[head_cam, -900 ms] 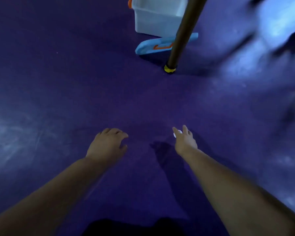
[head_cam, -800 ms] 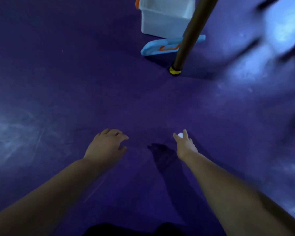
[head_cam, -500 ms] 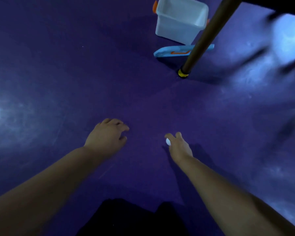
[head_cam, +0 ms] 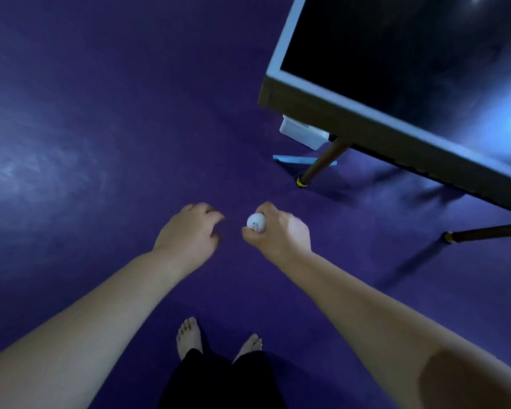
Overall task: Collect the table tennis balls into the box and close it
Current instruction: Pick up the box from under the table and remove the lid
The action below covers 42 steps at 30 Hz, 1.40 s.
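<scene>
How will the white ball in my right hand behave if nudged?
Round and smooth, the ball would probably roll freely on the flat purple floor. The right hand holds it between finger and thumb, so it is likely very light.

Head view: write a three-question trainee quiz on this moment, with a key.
1. Multiple choice. The right hand: A) hangs open and holds nothing; B) grips a white table tennis ball; C) holds a paddle.
2. True or false: the box sits on top of the table tennis table.
3. Fill in: the blue lid lies on the ____ beside the box, so the box is not yet closed.

Key: 1 B. 2 False: it stands on the floor, partly hidden under the table's corner. 3 floor.
</scene>
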Each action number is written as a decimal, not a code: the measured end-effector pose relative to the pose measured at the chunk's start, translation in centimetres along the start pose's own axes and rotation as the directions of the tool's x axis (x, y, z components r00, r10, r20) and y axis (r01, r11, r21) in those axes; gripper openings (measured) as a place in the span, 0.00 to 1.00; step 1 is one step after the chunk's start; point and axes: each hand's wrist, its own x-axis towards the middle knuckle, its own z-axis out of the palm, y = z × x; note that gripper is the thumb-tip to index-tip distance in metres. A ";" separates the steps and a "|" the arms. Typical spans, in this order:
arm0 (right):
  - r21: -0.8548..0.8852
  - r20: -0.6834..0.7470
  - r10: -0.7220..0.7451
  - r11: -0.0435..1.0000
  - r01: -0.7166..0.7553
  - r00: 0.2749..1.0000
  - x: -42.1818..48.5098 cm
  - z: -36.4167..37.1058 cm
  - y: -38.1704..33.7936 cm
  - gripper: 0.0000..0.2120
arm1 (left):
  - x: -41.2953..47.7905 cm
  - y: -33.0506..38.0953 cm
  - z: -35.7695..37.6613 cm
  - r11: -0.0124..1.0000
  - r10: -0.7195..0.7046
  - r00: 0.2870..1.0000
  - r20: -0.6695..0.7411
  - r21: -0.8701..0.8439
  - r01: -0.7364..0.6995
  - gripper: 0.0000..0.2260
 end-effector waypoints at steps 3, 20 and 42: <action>0.029 -0.041 -0.041 0.999 0.043 0.998 -3.0 -5.3 -4.6 0.14 | -4.3 1.8 -5.3 0.998 -0.042 0.998 -0.042 -0.041 0.040 0.16; 0.023 0.027 -0.107 0.994 0.107 0.994 -2.4 -12.4 -23.9 0.11 | -10.9 -9.2 -25.2 0.922 -0.312 0.932 -0.186 -0.297 0.249 0.14; 0.010 -0.033 0.057 0.998 -0.056 0.998 22.0 -21.0 -32.4 0.12 | 16.3 -18.5 -42.7 0.997 -0.080 0.996 -0.025 -0.004 0.080 0.15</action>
